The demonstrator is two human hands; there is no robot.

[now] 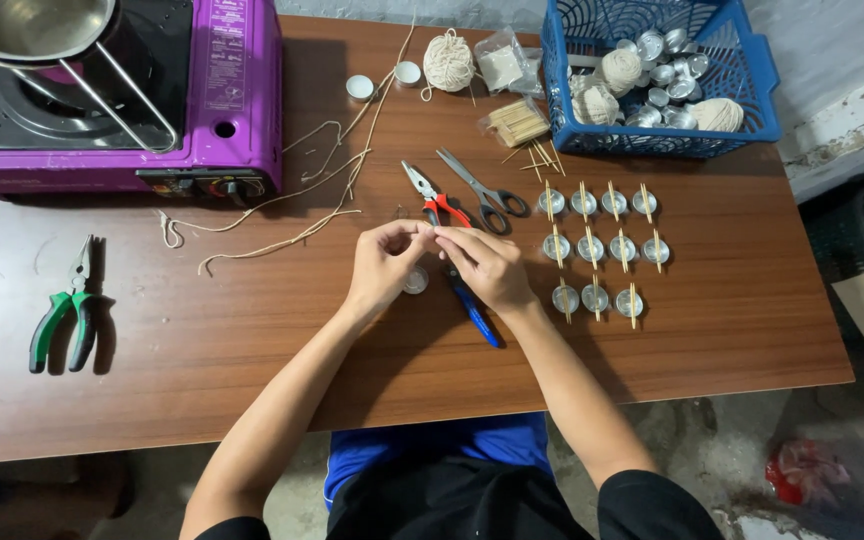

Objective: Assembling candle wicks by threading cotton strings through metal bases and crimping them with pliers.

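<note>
While both hands pinch something tiny at frame centre, left hand (384, 262) and right hand (482, 262) look mid wick-fitting; small metal cup (415, 280) below calls for steady threading.

Matt wooden table (732, 330), shiny metal cups (592, 247), glossy purple stove (242, 90), blue plastic basket (652, 140), rough string (282, 200).

Brown table (712, 330): stove (117, 95) at ten o'clock, green pliers (67, 315) at nine, basket (657, 75) at one, cups (602, 245) at three, scissors (482, 190) and perhaps string (282, 200) near centre.
</note>
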